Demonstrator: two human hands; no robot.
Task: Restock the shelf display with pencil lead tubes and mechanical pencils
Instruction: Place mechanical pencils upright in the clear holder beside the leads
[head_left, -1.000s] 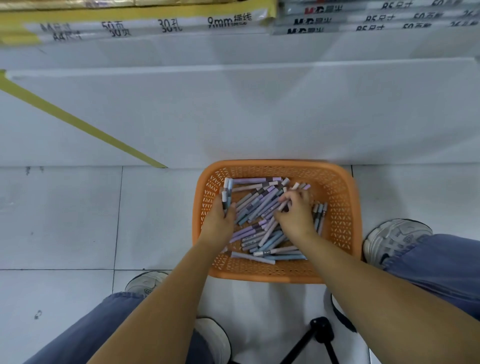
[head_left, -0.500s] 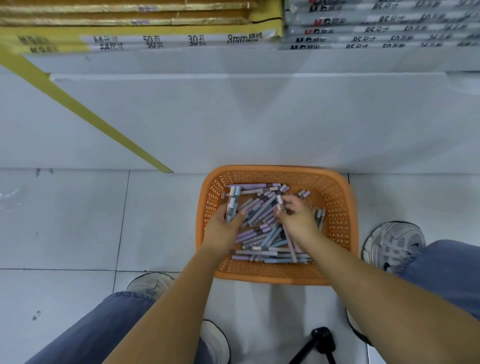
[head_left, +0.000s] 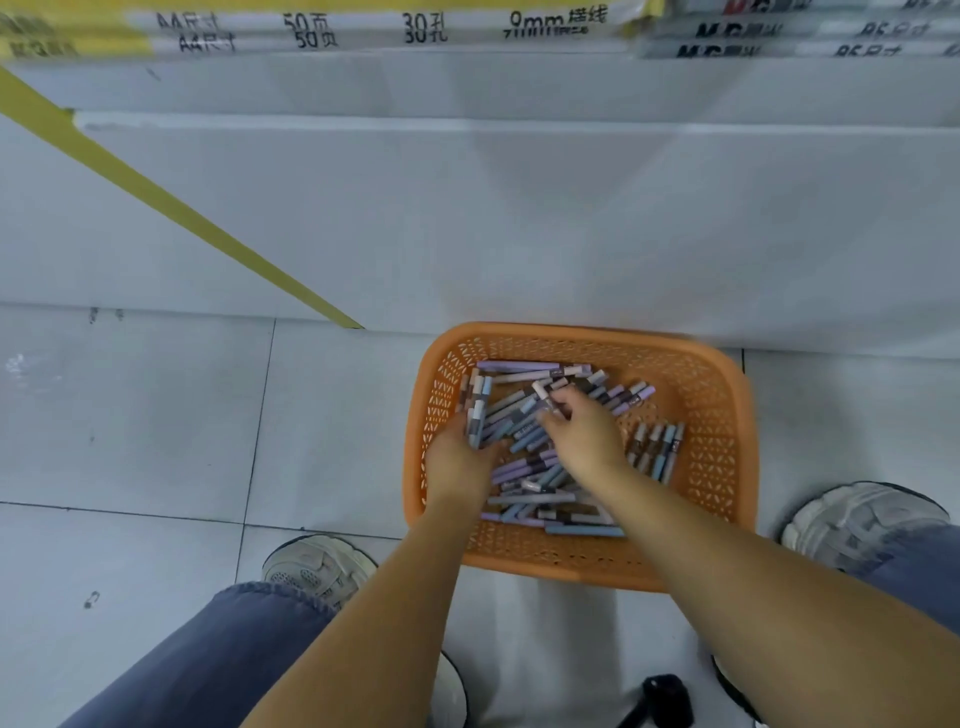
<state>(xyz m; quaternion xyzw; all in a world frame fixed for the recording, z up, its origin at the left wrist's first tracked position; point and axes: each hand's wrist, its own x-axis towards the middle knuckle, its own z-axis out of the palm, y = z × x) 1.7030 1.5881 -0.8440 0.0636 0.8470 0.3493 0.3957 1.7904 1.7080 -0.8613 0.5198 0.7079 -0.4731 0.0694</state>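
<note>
Inside the orange basket (head_left: 719, 415) on the floor (head_left: 156, 441), the left hand (head_left: 460, 460) grips a bundle (head_left: 475, 410) of pencil lead tubes. The right hand (head_left: 584, 434) has its fingers (head_left: 551, 417) pinched on one tube (head_left: 543, 391) above the loose pile (head_left: 524, 473).

Yellow-edged packs (head_left: 363, 31): "A4", "50", "30孔" and "9mm" are printed.
Grey packs (head_left: 779, 41): "M&G" is printed; the rest is blurred.

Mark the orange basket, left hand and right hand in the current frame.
orange basket (head_left: 712, 441): head view, bare right wall.
left hand (head_left: 460, 460): head view, back of hand, gripping tube bundle (head_left: 475, 410).
right hand (head_left: 589, 434): head view, back of hand, pinching one tube (head_left: 544, 391).
</note>
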